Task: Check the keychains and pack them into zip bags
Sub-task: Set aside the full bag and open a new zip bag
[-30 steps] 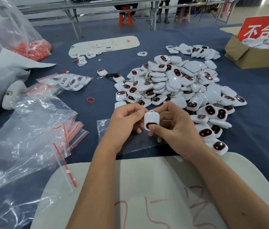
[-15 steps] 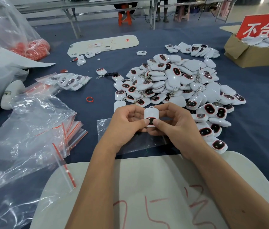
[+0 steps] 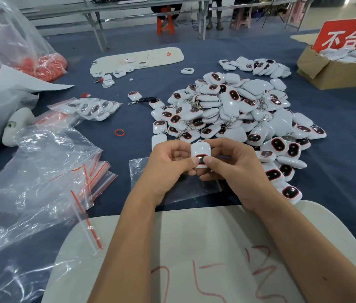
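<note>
I see one white keychain [image 3: 200, 152] held upright above the blue worktop [image 3: 336, 171], between both hands. My left hand [image 3: 168, 167] and my right hand [image 3: 236, 169] pinch it, both thumbs on its dark window. Under the hands lies a clear zip bag [image 3: 172, 191]. Just behind is the pile of keychains [image 3: 231, 112]; a stack of zip bags [image 3: 98, 173] lies left.

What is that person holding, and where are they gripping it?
One white keychain, held by both hands above the table. The left hand and right hand pinch its lower end, thumbs on the dark red-rimmed window, fingers behind; its top loop is free.
</note>
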A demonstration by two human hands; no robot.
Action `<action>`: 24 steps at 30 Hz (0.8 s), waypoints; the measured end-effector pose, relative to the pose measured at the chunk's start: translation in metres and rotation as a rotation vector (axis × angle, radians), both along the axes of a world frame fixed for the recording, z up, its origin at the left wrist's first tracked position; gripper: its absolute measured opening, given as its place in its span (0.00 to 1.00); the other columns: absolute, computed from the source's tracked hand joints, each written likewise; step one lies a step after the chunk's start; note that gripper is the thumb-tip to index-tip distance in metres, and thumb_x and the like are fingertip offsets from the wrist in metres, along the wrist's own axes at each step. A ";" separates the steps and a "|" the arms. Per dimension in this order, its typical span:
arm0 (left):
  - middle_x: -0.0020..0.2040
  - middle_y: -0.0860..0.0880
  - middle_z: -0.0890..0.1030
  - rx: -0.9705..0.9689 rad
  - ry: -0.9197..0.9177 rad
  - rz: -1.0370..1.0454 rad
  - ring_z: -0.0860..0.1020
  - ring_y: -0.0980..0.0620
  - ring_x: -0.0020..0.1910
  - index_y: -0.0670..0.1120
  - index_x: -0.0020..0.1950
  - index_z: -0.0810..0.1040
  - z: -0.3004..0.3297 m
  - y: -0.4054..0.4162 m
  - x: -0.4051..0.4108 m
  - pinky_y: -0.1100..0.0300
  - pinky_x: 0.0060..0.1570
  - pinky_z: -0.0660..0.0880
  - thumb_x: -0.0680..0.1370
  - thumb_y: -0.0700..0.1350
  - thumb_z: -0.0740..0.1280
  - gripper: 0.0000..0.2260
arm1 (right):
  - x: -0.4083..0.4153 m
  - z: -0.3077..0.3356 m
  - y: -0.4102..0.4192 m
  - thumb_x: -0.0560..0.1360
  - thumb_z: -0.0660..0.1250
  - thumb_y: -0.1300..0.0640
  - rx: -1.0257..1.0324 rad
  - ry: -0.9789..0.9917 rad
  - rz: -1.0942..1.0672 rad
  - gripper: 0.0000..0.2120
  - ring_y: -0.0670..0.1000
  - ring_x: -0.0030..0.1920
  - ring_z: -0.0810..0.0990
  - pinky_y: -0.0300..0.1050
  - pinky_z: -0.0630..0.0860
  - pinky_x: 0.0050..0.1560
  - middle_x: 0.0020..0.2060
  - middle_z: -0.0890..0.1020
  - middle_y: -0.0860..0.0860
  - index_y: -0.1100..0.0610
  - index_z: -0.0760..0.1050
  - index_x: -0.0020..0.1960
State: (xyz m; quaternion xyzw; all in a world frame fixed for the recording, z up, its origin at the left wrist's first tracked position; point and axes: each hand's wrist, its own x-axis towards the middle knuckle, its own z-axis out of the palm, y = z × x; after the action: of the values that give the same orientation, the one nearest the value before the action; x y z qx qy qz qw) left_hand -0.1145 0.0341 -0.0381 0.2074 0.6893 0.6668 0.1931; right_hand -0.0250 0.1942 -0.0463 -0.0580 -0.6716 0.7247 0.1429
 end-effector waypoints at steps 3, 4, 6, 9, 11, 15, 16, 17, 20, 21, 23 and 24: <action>0.40 0.46 0.85 0.019 0.008 0.008 0.82 0.52 0.35 0.41 0.50 0.83 0.001 0.001 0.000 0.62 0.38 0.79 0.76 0.29 0.72 0.09 | 0.001 0.002 0.000 0.80 0.69 0.69 0.004 -0.005 0.007 0.10 0.58 0.43 0.88 0.45 0.84 0.43 0.44 0.85 0.59 0.60 0.83 0.60; 0.40 0.46 0.85 0.025 0.004 0.005 0.83 0.52 0.35 0.41 0.51 0.83 0.001 0.001 0.000 0.62 0.39 0.80 0.76 0.29 0.72 0.09 | 0.001 0.002 0.000 0.81 0.69 0.68 0.006 -0.010 0.008 0.10 0.58 0.44 0.88 0.46 0.84 0.44 0.45 0.86 0.61 0.60 0.83 0.59; 0.41 0.46 0.85 0.026 -0.010 -0.001 0.82 0.53 0.34 0.41 0.52 0.83 0.000 0.001 0.001 0.63 0.39 0.80 0.76 0.30 0.72 0.08 | 0.001 0.002 0.000 0.80 0.69 0.69 0.004 -0.021 -0.001 0.09 0.59 0.44 0.88 0.46 0.85 0.45 0.46 0.86 0.61 0.62 0.83 0.58; 0.39 0.47 0.85 0.010 -0.013 -0.007 0.81 0.55 0.33 0.40 0.51 0.83 -0.001 0.002 0.002 0.64 0.38 0.79 0.76 0.30 0.73 0.08 | 0.000 0.000 0.000 0.80 0.69 0.70 0.017 -0.036 -0.020 0.08 0.58 0.46 0.88 0.48 0.86 0.48 0.46 0.87 0.60 0.62 0.84 0.57; 0.40 0.46 0.85 0.003 -0.014 -0.008 0.81 0.54 0.35 0.40 0.51 0.83 -0.001 0.002 0.001 0.64 0.39 0.79 0.75 0.30 0.73 0.08 | 0.000 -0.001 0.001 0.80 0.69 0.70 0.014 -0.042 -0.015 0.09 0.59 0.47 0.88 0.47 0.86 0.48 0.47 0.87 0.59 0.62 0.84 0.57; 0.42 0.44 0.85 -0.014 -0.002 -0.002 0.82 0.51 0.38 0.41 0.51 0.83 -0.002 0.001 0.000 0.62 0.40 0.80 0.76 0.30 0.73 0.08 | -0.002 -0.002 0.002 0.81 0.69 0.68 0.047 -0.050 -0.014 0.10 0.57 0.45 0.89 0.49 0.86 0.50 0.47 0.88 0.56 0.59 0.84 0.57; 0.42 0.42 0.84 -0.021 0.002 -0.001 0.82 0.50 0.38 0.41 0.51 0.83 -0.002 0.002 0.000 0.61 0.41 0.80 0.76 0.30 0.73 0.08 | -0.002 -0.002 0.001 0.80 0.69 0.68 0.078 -0.049 -0.024 0.10 0.56 0.43 0.89 0.50 0.86 0.50 0.46 0.88 0.55 0.57 0.84 0.57; 0.43 0.39 0.84 -0.023 0.002 0.003 0.82 0.49 0.39 0.41 0.51 0.83 -0.002 0.003 0.000 0.60 0.41 0.80 0.77 0.32 0.73 0.07 | -0.002 -0.003 0.001 0.80 0.69 0.68 0.098 -0.043 -0.032 0.10 0.56 0.42 0.89 0.50 0.86 0.50 0.45 0.88 0.54 0.56 0.84 0.57; 0.42 0.40 0.84 0.003 -0.016 0.019 0.82 0.50 0.39 0.41 0.51 0.82 -0.001 0.006 0.002 0.60 0.38 0.80 0.80 0.38 0.72 0.02 | -0.002 -0.002 -0.002 0.81 0.68 0.68 0.119 0.000 -0.031 0.13 0.55 0.41 0.89 0.43 0.85 0.46 0.44 0.88 0.54 0.53 0.85 0.56; 0.41 0.42 0.84 -0.001 -0.007 0.029 0.81 0.50 0.38 0.41 0.51 0.82 0.000 0.008 0.002 0.60 0.37 0.79 0.80 0.39 0.71 0.02 | -0.002 -0.001 -0.003 0.81 0.68 0.68 0.134 0.014 -0.021 0.13 0.54 0.40 0.88 0.42 0.84 0.45 0.44 0.88 0.53 0.52 0.85 0.56; 0.38 0.45 0.82 -0.015 0.022 0.057 0.80 0.51 0.35 0.39 0.51 0.81 0.000 0.010 0.003 0.60 0.35 0.79 0.81 0.39 0.70 0.03 | -0.002 0.001 -0.004 0.81 0.68 0.68 0.156 0.040 0.005 0.15 0.52 0.40 0.87 0.41 0.83 0.44 0.43 0.88 0.53 0.50 0.84 0.56; 0.37 0.45 0.82 -0.018 0.034 0.067 0.80 0.51 0.34 0.38 0.50 0.81 0.000 0.011 0.004 0.60 0.33 0.78 0.81 0.39 0.70 0.04 | -0.002 0.001 -0.004 0.81 0.68 0.69 0.159 0.047 0.015 0.15 0.52 0.39 0.87 0.41 0.82 0.43 0.43 0.88 0.53 0.50 0.84 0.56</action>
State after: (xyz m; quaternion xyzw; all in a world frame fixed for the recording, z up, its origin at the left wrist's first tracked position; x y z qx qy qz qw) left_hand -0.1109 0.0449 -0.0385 0.1935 0.7049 0.6632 0.1607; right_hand -0.0266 0.1903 -0.0452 -0.0242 -0.7240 0.6712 0.1573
